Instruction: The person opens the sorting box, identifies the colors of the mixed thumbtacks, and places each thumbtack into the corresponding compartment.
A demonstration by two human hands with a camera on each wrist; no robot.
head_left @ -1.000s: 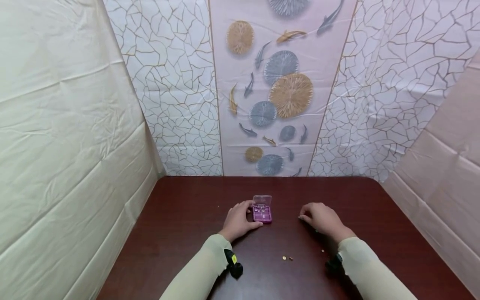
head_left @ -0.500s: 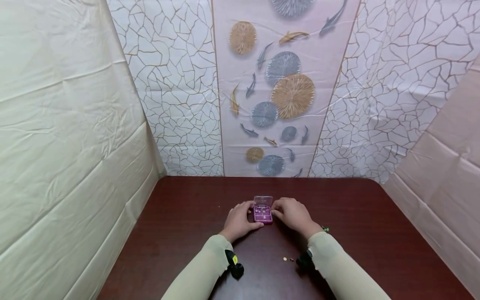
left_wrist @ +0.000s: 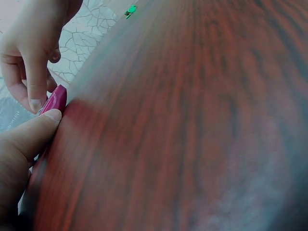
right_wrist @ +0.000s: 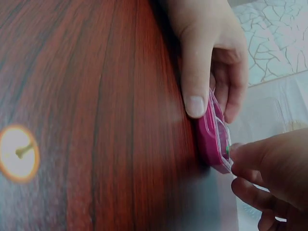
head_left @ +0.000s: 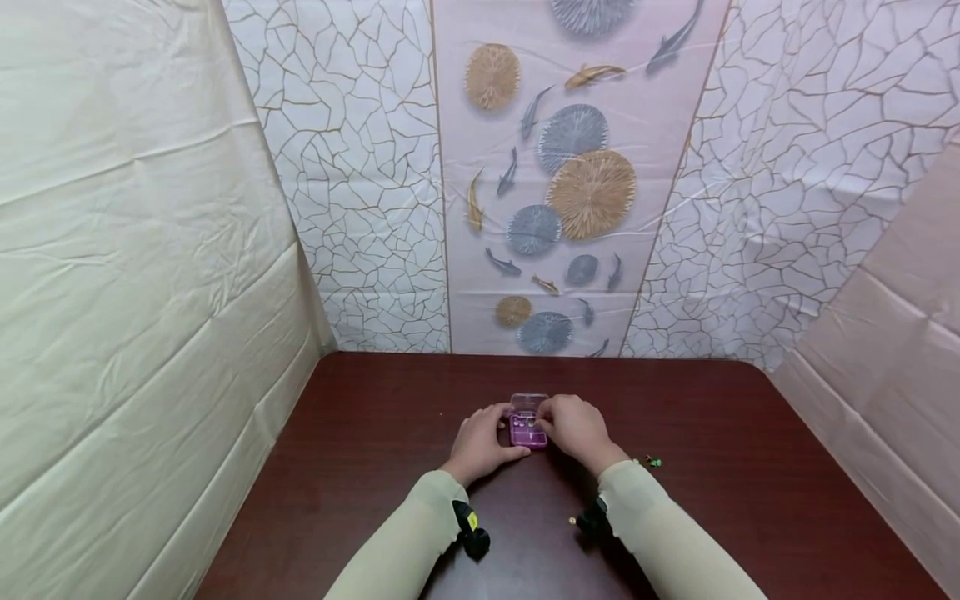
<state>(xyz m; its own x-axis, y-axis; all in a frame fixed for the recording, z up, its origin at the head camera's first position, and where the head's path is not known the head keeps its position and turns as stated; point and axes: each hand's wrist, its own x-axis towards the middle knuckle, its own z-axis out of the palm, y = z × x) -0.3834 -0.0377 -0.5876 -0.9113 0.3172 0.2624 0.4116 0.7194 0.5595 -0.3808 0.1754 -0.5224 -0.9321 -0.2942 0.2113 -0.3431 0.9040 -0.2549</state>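
A small purple compartment box [head_left: 528, 433] with its clear lid [head_left: 529, 403] raised stands on the table; tiny pieces lie in its upper compartments. My left hand [head_left: 480, 443] grips it from the left, thumb along the near side, as the right wrist view also shows on the magenta wall [right_wrist: 210, 139]. Over the box's right part, my right hand [head_left: 576, 429] has thumb and fingertips brought together. In the right wrist view a small green piece [right_wrist: 227, 149] shows right at those fingertips, mostly hidden; whether all of it is inside the box I cannot tell.
A round gold-rimmed stud [right_wrist: 19, 153] with a post lies on the dark wooden table [head_left: 375, 500], near the right wrist. A little green item [head_left: 653, 460] lies right of the right forearm. Patterned cloth [head_left: 360, 208] hangs behind the table.
My right hand has moved left from the table's right part to the box, its fingertips now over the compartments. The left hand keeps its grip on the box.
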